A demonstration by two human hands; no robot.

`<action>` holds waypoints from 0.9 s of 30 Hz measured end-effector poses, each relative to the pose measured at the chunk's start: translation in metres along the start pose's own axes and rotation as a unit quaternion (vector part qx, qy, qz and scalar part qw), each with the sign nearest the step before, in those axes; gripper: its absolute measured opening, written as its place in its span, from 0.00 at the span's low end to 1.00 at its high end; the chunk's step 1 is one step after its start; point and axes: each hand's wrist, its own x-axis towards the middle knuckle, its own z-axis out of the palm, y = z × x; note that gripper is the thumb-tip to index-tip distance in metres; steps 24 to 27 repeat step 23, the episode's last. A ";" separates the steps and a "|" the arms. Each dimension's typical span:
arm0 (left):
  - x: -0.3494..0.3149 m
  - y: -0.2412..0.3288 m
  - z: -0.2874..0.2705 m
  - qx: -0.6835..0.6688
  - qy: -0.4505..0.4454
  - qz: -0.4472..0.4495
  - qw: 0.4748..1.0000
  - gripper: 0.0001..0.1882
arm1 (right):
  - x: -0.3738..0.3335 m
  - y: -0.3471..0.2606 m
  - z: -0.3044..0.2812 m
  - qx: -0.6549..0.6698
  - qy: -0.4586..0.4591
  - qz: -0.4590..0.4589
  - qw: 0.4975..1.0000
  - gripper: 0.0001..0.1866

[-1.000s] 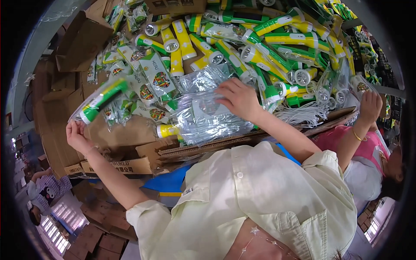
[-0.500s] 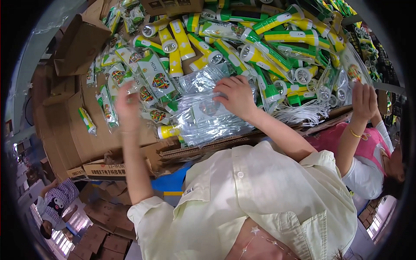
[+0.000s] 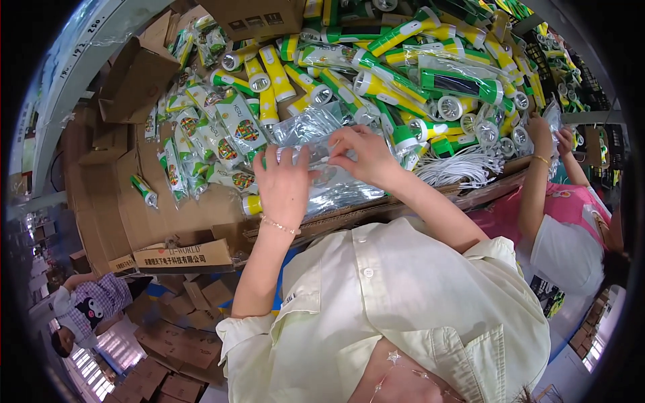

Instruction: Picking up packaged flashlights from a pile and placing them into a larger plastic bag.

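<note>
A stack of clear plastic bags [image 3: 346, 201] lies at the near edge of the cardboard-lined bench, in front of my body. My right hand [image 3: 366, 156] pinches the top bag between thumb and fingertips. At its left, my left hand [image 3: 283, 188] has its fingers over the same bag, with the thumb toward my right hand; part of its grip is hidden. A yellow flashlight end [image 3: 252, 204] pokes out beside my left wrist. Bagged flashlights with printed cards [image 3: 240, 121] are heaped beyond my left hand.
Loose yellow-and-green flashlights [image 3: 396, 84] pile up at the back. White cables [image 3: 463, 166] lie bundled to the right. One bagged flashlight [image 3: 144, 191] sits alone on the cardboard [image 3: 111, 201]. A co-worker's hand [image 3: 539, 134] handles a bag at right; another person [image 3: 97, 305] is at far left.
My left hand has swung right, from beside the bagged flashlights onto the plastic bags. My right hand has stayed at the stack, its fingers now pinching. The co-worker's hands have lowered with a bag.
</note>
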 end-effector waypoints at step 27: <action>-0.058 -0.015 -0.027 -0.237 -0.120 -0.147 0.953 0.08 | -0.028 -0.010 -0.039 -0.168 -0.184 -0.163 0.955 0.07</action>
